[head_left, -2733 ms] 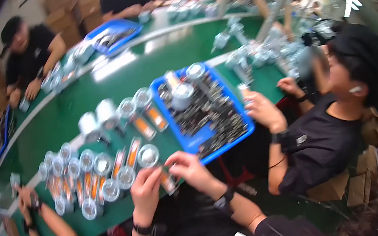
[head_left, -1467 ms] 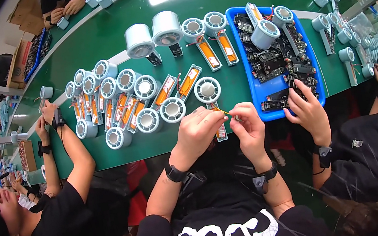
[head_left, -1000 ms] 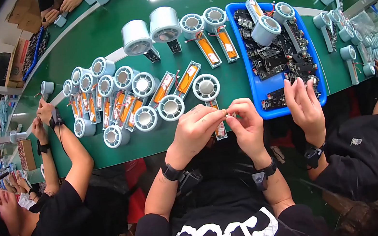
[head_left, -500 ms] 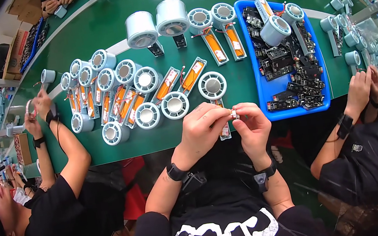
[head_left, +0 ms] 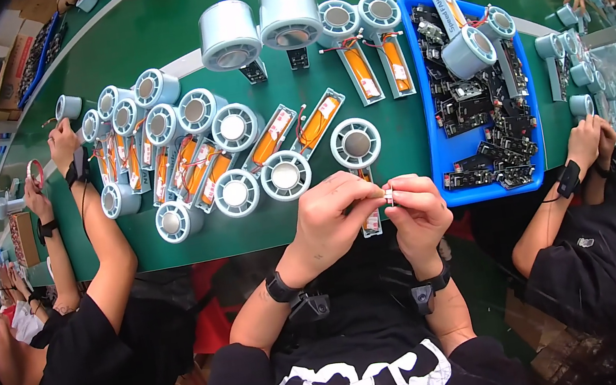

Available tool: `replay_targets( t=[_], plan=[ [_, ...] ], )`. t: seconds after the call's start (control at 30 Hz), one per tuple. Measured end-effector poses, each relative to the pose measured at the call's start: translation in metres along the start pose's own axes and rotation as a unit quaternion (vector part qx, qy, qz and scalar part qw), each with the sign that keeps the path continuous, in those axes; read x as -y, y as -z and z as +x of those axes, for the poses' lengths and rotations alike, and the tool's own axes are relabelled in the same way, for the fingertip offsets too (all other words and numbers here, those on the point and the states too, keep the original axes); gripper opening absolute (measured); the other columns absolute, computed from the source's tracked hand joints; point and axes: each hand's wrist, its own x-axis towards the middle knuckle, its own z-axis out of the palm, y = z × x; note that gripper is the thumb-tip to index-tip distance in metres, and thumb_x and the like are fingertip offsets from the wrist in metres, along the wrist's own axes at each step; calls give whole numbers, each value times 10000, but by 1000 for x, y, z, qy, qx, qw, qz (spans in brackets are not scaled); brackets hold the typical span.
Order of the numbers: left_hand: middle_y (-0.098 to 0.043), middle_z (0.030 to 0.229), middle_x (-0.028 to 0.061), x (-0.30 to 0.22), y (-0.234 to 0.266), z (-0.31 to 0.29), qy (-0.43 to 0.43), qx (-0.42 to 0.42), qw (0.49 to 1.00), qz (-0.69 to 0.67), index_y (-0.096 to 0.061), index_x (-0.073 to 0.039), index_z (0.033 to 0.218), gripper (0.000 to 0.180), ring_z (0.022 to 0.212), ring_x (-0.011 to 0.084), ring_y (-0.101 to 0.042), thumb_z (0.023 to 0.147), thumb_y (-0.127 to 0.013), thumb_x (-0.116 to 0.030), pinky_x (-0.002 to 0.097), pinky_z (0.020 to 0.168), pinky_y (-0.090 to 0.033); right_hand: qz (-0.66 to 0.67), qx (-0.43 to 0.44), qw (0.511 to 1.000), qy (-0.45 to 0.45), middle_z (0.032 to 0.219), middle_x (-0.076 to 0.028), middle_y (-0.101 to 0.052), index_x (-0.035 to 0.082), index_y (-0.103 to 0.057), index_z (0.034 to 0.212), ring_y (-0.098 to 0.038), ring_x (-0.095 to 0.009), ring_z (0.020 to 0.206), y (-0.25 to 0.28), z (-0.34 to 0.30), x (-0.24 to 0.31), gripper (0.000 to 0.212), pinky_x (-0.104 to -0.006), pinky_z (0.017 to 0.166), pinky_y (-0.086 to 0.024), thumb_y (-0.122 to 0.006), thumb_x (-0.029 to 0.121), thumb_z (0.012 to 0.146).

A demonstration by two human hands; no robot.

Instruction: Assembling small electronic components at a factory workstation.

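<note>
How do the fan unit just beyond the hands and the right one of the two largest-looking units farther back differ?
The near unit shows mainly its round face; the back unit shows mainly its side wall.
The left hand partly covers the near unit's handle; no hand covers the back unit.
Both have pale blue heads with silvery discs.

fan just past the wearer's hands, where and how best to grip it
Probably around the outer edge of its round head, from the right: the head is broad, a gap separates it from the blue tray, and the left hand partly covers the slim handle.
</note>
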Motion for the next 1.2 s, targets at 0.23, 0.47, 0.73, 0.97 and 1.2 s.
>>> replay_targets(
  t=[0.23,0.47,0.73,0.97,1.2],
  plan=[
    [-673,768,91,0,-3,1,-39,-17,998,36,-722,-12,898,167,673,208,-642,760,-787,55,295,591,-502,-7,6,1000,11,1049,-154,-702,26,-698,1027,-703,-271,921,3,3,0,266,-348,779,-595,-831,6,796],
    [-663,781,89,5,-3,2,-55,-14,998,8,-698,-16,900,175,689,251,-634,758,-795,18,334,620,-517,-18,26,999,5,1033,-152,-699,24,-691,1021,-699,-280,872,4,8,2,272,-352,737,-597,-841,44,794],
    [-701,775,80,10,-3,2,-65,-23,997,-35,-727,-27,888,186,673,211,-656,738,-828,15,298,578,-510,-71,38,994,69,1018,-152,-694,28,-685,1006,-692,-305,832,7,8,1,270,-358,685,-596,-846,86,797],
    [-705,836,88,15,-4,2,-26,-17,994,-109,-734,-17,904,208,710,214,-672,733,-852,-17,296,617,-542,50,63,997,11,980,-153,-706,26,-700,981,-693,-285,795,15,9,-3,262,-338,661,-582,-852,129,796],
    [-705,881,93,18,-2,1,-41,-3,994,-100,-749,-17,944,252,742,212,-686,723,-869,-46,299,636,-561,83,115,989,-37,950,-147,-724,9,-727,932,-700,-278,781,22,22,4,239,-335,651,-578,-865,128,776]
  ],
)
